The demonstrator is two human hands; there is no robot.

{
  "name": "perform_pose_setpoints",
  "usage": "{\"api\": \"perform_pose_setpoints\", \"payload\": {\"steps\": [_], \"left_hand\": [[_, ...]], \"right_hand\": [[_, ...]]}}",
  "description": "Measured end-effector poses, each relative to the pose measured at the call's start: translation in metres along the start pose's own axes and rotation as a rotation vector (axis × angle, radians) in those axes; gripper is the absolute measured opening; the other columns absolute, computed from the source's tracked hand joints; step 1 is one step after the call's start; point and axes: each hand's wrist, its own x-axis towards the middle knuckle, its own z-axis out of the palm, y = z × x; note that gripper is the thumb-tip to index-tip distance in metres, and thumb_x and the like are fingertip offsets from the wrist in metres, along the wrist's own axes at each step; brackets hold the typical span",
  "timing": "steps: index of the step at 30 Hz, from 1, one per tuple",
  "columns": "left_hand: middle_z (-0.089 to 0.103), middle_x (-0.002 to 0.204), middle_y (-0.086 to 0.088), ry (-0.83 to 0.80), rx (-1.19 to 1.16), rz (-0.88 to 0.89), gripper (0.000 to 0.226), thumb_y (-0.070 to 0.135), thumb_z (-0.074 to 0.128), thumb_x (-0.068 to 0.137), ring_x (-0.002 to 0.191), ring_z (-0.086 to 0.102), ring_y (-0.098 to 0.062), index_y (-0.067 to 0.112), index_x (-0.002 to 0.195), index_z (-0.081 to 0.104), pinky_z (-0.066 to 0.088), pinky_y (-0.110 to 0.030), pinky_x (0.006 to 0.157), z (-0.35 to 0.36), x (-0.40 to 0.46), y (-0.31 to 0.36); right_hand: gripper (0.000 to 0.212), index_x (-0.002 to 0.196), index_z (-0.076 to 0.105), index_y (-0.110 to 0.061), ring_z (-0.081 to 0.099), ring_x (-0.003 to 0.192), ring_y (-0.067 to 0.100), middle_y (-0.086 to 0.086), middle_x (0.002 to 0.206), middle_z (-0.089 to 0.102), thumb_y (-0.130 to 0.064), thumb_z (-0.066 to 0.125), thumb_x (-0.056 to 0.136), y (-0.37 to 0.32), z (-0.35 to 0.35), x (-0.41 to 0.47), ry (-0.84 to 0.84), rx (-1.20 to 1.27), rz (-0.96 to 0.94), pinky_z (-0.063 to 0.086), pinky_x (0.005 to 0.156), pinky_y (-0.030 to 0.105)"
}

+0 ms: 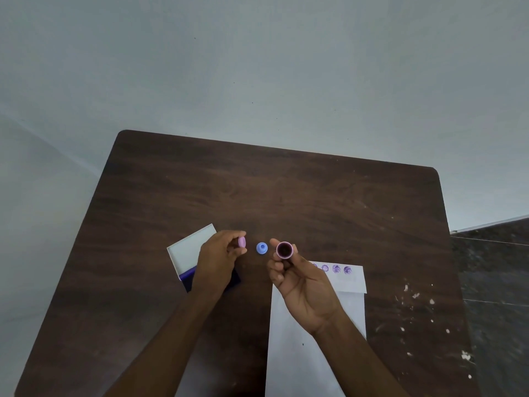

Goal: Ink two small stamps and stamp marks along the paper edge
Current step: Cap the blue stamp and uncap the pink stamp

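My right hand [303, 285] holds a small pink stamp [284, 250] with its dark inked face turned up toward me. My left hand [219, 260] pinches a small lilac cap [242, 242] between thumb and fingers. Between the two hands a small blue stamp [262, 248] stands alone on the table. A white paper sheet [350, 305] lies under my right hand, with several purple round marks [336, 268] in a row along its far edge. An open ink pad [189, 275] with a blue pad and white lid [190, 246] sits partly hidden under my left hand.
The dark wooden table [286, 190] has white paint flecks [415, 296] near its right edge. A pale wall rises behind it. Dark tiled floor [495, 267] shows to the right.
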Motion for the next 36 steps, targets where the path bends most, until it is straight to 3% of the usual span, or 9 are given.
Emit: {"api": "perform_pose_setpoints", "payload": {"steps": [5,10,16,19,22,24,26,30,36], "left_hand": [[0.060,0.118,-0.004,0.085,0.405,0.153,0.032,0.037,0.065,0.086,0.111,0.049,-0.022,0.017,0.111,0.066,0.035,-0.035,0.095,0.010,0.017,-0.004],[0.060,0.100,-0.001,0.218,0.402,0.187,0.021,0.031,0.076,0.077,0.099,0.047,-0.023,0.023,0.096,0.071,0.036,-0.038,0.081,0.013,0.015,-0.015],[0.059,0.112,-0.004,0.145,0.457,0.139,0.041,0.033,0.077,0.075,0.108,0.045,-0.026,0.025,0.114,0.066,0.036,-0.037,0.087,0.010,0.013,-0.018],[0.061,0.119,-0.001,0.167,0.287,0.101,0.040,0.035,0.073,0.080,0.113,0.048,-0.022,0.026,0.118,0.065,0.034,-0.034,0.092,0.004,0.002,0.000],[0.066,0.113,0.008,0.180,-0.074,0.216,0.023,0.030,0.062,0.090,0.107,0.058,-0.010,0.026,0.112,0.067,0.034,-0.016,0.092,-0.012,-0.025,0.025],[0.064,0.110,0.012,0.112,-0.205,0.384,0.021,0.022,0.058,0.092,0.103,0.057,-0.004,0.029,0.110,0.067,0.037,-0.008,0.089,-0.021,-0.049,0.040],[0.061,0.117,0.006,0.007,-0.238,0.347,0.032,0.023,0.067,0.086,0.110,0.054,-0.008,0.024,0.118,0.062,0.035,-0.006,0.091,-0.022,-0.065,0.048],[0.060,0.125,-0.005,0.064,-0.132,0.183,0.063,0.038,0.080,0.067,0.116,0.052,-0.020,0.013,0.121,0.060,0.031,-0.024,0.099,-0.014,-0.082,0.054],[0.068,0.109,-0.015,0.219,-0.053,0.270,0.054,0.029,0.085,0.064,0.102,0.061,-0.033,0.005,0.109,0.067,0.036,-0.032,0.093,-0.018,-0.092,0.053]], "right_hand": [[0.034,0.123,0.058,0.004,0.056,0.078,0.017,0.014,0.094,0.064,-0.016,0.052,0.095,-0.002,-0.001,0.002,0.015,0.028,0.008,0.053,0.072,0.027],[0.036,0.125,0.056,0.006,0.056,0.078,0.018,0.016,0.093,0.063,-0.014,0.052,0.095,-0.004,0.002,0.003,0.012,0.062,0.010,0.055,0.072,0.028],[0.037,0.124,0.056,0.007,0.054,0.077,0.017,0.014,0.090,0.062,-0.014,0.052,0.094,0.000,0.006,0.004,0.007,0.050,0.012,0.053,0.073,0.026],[0.037,0.125,0.055,0.007,0.056,0.079,0.018,0.014,0.094,0.064,-0.014,0.053,0.094,0.001,0.005,0.005,0.006,0.034,0.002,0.053,0.073,0.027],[0.038,0.125,0.055,0.007,0.058,0.079,0.018,0.015,0.096,0.063,-0.014,0.054,0.094,0.003,0.003,0.005,0.011,0.023,-0.010,0.054,0.073,0.028],[0.037,0.123,0.057,0.005,0.061,0.082,0.021,0.018,0.102,0.065,-0.015,0.055,0.092,0.005,0.002,0.005,0.024,0.012,-0.026,0.056,0.073,0.030],[0.034,0.120,0.061,0.004,0.065,0.092,0.027,0.022,0.112,0.066,-0.013,0.057,0.090,0.007,0.000,0.005,0.037,0.019,-0.044,0.058,0.072,0.032],[0.029,0.112,0.067,0.001,0.069,0.096,0.031,0.022,0.113,0.068,-0.013,0.060,0.087,0.012,0.002,-0.001,0.031,-0.010,-0.034,0.060,0.070,0.032],[0.037,0.126,0.056,0.003,0.056,0.120,0.038,0.024,0.129,0.059,-0.013,0.052,0.093,0.024,0.003,-0.007,-0.017,-0.032,-0.006,0.051,0.095,0.043]]}}
